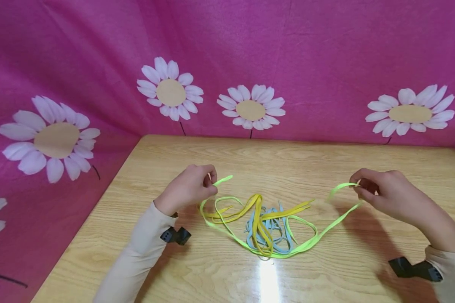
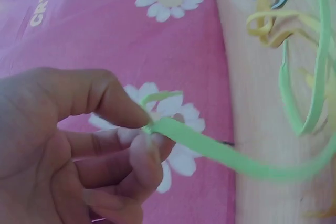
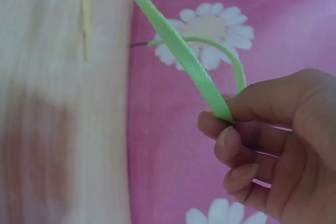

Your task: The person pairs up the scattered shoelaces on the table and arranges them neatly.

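A neon green shoelace (image 1: 307, 244) droops in a wide curve between my two raised hands. My left hand (image 1: 189, 187) pinches it near one end between thumb and forefinger, and a short tip sticks out past the fingers. On the other side my right hand (image 1: 392, 195) pinches it likewise, with a loose end arching back leftward. In the middle, the lace's low part passes over the table in front of a yellow shoelace (image 1: 258, 223) and a tangled light blue shoelace (image 1: 288, 240). The yellow one is folded in loops on top of the blue one.
The wooden table (image 1: 212, 277) has a bright light reflection at its front. A magenta cloth (image 1: 307, 50) with large white daisies hangs behind the table and along its left side. Black straps (image 1: 176, 235) sit at both wrists.
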`<state>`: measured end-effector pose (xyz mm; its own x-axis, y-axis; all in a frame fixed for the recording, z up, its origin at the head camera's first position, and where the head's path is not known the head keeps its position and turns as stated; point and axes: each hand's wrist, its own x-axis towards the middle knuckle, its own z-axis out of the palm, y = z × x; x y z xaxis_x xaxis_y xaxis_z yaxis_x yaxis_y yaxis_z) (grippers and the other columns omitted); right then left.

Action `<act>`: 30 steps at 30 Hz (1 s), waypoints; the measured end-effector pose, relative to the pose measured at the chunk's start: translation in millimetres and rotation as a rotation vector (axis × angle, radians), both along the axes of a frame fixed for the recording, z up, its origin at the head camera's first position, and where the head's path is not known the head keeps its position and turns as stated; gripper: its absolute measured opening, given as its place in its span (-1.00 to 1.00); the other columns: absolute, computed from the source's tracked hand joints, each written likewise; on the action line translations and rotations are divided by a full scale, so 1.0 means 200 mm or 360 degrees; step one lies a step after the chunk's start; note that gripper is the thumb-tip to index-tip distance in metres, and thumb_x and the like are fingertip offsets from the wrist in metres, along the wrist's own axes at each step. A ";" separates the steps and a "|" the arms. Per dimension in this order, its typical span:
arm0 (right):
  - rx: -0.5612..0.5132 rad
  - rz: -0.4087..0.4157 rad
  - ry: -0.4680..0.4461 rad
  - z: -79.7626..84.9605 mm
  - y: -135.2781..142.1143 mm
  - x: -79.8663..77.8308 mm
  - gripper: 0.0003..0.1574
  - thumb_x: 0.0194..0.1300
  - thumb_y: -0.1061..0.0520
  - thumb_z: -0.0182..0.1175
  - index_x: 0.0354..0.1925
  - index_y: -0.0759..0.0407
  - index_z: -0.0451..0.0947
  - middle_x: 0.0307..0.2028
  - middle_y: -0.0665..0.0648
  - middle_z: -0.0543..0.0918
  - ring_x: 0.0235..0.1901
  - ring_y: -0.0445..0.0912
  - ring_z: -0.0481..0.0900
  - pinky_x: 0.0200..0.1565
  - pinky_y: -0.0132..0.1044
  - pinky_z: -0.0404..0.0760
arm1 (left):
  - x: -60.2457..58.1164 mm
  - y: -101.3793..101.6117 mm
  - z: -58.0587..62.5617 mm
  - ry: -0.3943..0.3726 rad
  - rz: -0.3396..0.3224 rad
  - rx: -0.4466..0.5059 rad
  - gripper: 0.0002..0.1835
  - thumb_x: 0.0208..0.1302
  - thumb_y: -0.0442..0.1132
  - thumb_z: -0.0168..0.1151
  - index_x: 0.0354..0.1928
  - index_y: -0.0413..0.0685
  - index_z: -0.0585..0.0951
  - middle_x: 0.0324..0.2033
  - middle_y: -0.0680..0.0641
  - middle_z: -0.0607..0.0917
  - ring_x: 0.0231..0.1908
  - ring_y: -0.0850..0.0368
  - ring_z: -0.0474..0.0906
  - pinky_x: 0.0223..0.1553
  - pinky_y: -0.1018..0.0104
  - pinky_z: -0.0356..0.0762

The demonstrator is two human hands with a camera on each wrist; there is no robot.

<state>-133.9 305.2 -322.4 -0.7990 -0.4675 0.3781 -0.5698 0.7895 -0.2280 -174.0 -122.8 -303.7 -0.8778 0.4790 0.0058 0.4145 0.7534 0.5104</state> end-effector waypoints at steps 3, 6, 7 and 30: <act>-0.0013 -0.0067 0.0056 0.03 0.04 0.01 -0.60 -0.04 0.45 0.37 -0.26 0.09 0.55 -0.61 -0.27 0.47 -0.64 -0.43 0.28 -0.58 -0.47 0.28 | -0.01 -0.04 0.02 0.0009 0.0103 0.0040 -0.91 0.12 -0.37 0.21 -0.36 -0.11 0.48 -0.59 0.01 0.51 -0.61 0.19 0.35 -0.51 0.34 0.32; -0.0058 -0.0136 0.0098 0.07 0.09 0.02 -0.60 -0.02 0.47 0.35 -0.23 0.12 0.55 -0.61 -0.26 0.50 -0.67 -0.41 0.29 -0.60 -0.51 0.25 | -0.03 -0.09 0.04 0.0011 0.0187 0.0061 -0.90 0.15 -0.33 0.19 -0.32 -0.12 0.46 -0.54 -0.01 0.53 -0.56 0.16 0.38 -0.47 0.31 0.34; -0.0086 -0.0172 0.0099 0.08 0.11 0.02 -0.60 -0.01 0.47 0.33 -0.23 0.12 0.55 -0.61 -0.27 0.50 -0.67 -0.41 0.29 -0.61 -0.51 0.25 | -0.04 -0.11 0.06 0.0016 0.0214 0.0062 -0.90 0.16 -0.32 0.18 -0.31 -0.12 0.46 -0.53 -0.02 0.53 -0.55 0.15 0.39 -0.46 0.30 0.34; -0.0765 -0.0264 -0.0116 0.04 0.36 0.01 -0.20 0.23 0.56 0.01 -0.24 -0.48 0.41 -0.68 -0.33 0.49 -0.76 -0.38 0.32 -0.70 -0.53 0.25 | -0.13 -0.41 0.07 -0.0160 0.0301 -0.0160 -0.89 0.20 -0.35 0.13 -0.26 -0.26 0.55 -0.50 -0.09 0.57 -0.47 0.09 0.44 -0.44 0.31 0.34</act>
<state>-132.2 378.1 -315.3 -0.8801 -0.1190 0.4597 -0.4147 0.6641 -0.6221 -199.6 -205.4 -289.2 -0.9458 0.2996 -0.1256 0.2118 0.8619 0.4606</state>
